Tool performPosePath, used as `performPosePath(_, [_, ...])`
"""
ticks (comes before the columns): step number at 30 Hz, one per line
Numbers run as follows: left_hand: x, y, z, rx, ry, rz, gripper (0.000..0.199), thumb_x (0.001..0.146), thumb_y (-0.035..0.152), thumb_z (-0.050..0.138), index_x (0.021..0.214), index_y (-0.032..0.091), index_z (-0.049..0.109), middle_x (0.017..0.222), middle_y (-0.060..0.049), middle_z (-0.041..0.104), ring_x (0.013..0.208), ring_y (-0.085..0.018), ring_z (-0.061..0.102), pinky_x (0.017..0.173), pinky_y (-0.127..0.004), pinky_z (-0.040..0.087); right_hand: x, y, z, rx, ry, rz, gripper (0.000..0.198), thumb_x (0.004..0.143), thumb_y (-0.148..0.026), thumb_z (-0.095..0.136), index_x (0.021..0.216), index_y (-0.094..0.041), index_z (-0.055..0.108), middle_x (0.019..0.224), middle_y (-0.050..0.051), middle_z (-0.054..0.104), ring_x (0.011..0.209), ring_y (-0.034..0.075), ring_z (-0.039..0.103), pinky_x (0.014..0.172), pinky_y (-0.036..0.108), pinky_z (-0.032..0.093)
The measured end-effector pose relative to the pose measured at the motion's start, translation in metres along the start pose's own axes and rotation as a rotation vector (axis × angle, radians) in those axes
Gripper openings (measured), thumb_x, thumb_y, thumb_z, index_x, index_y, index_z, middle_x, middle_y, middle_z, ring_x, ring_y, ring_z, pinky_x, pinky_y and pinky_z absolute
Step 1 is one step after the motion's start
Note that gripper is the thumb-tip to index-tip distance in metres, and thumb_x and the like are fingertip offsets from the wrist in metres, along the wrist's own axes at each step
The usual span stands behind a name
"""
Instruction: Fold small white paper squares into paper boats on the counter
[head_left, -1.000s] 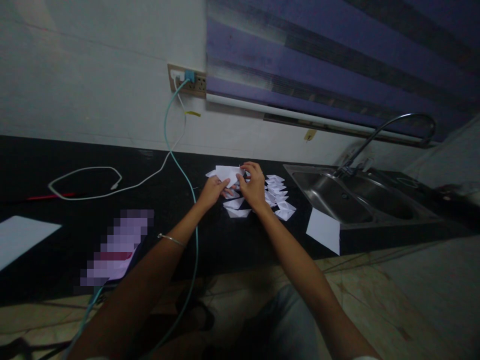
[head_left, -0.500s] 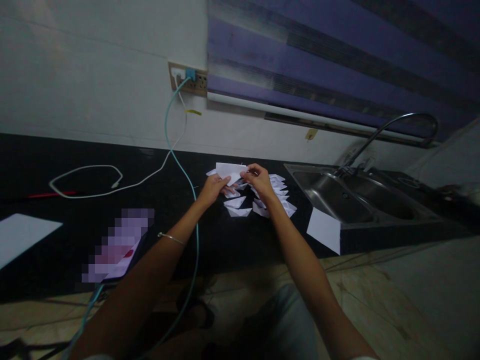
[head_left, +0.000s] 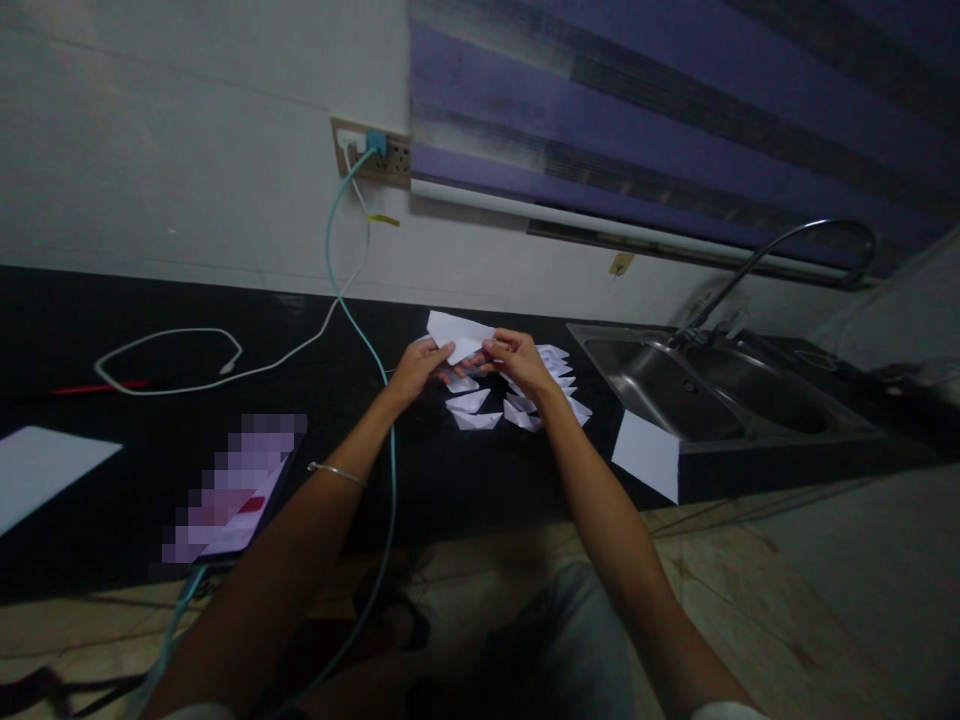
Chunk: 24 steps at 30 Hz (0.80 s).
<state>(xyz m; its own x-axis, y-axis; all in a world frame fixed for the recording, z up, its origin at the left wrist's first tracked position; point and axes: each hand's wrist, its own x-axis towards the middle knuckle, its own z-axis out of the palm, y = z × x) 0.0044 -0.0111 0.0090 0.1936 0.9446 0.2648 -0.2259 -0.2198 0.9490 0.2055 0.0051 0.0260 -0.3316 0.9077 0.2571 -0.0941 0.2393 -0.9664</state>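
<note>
A folded piece of white paper (head_left: 459,330) is held up between my two hands above the black counter. My left hand (head_left: 418,368) pinches its lower left part, thumb on the near face. With thumb and fingers, my right hand (head_left: 519,356) grips the right end. Below and behind the hands lie several folded white paper boats (head_left: 477,420), in rows on the counter; my hands and right forearm hide some of them. Another group of paper boats (head_left: 555,362) shows just past my right wrist.
A flat white sheet (head_left: 646,455) lies by the double sink (head_left: 679,385) on the right. At left are more white paper (head_left: 52,470), a lit phone or tablet (head_left: 244,490), a red pen-like stick (head_left: 101,387) and a white cable (head_left: 169,332). A teal cable (head_left: 394,480) crosses the counter.
The folded paper has tilted, its right end now lower than its left. My right hand has closed further around the right end. The view has shifted slightly.
</note>
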Motion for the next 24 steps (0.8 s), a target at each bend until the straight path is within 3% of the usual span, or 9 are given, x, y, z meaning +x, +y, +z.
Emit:
performPosePath(5, [0.005, 0.006, -0.017, 0.064, 0.117, 0.108, 0.045, 0.074, 0.04, 0.073, 0.11, 0.018, 0.058, 0.075, -0.002, 0.071, 0.061, -0.014, 0.068, 0.045, -0.018, 0.049, 0.003, 0.004, -0.003, -0.1, 0.011, -0.036, 0.031, 0.076, -0.047, 0.074, 0.08, -0.017, 0.067, 0.075, 0.003, 0.071, 0.068, 0.015, 0.069, 0.068, 0.031, 0.059])
performPosePath(16, [0.001, 0.016, -0.025, 0.188, 0.134, 0.198, 0.04, 0.075, 0.025, 0.068, 0.113, 0.018, 0.057, 0.069, 0.001, 0.066, 0.057, -0.013, 0.067, 0.041, -0.017, 0.043, 0.005, 0.009, -0.006, -0.316, 0.051, -0.173, 0.028, 0.082, -0.046, 0.067, 0.081, -0.018, 0.068, 0.071, 0.003, 0.068, 0.064, 0.015, 0.066, 0.064, 0.03, 0.056])
performPosePath(24, [-0.001, 0.017, -0.027, 0.206, 0.071, 0.211, 0.038, 0.075, 0.024, 0.07, 0.11, 0.018, 0.057, 0.075, 0.0, 0.067, 0.059, -0.014, 0.068, 0.045, -0.017, 0.046, 0.004, 0.004, -0.003, -0.255, 0.084, -0.184, 0.026, 0.077, -0.044, 0.071, 0.083, -0.018, 0.067, 0.071, 0.002, 0.068, 0.065, 0.015, 0.066, 0.066, 0.03, 0.056])
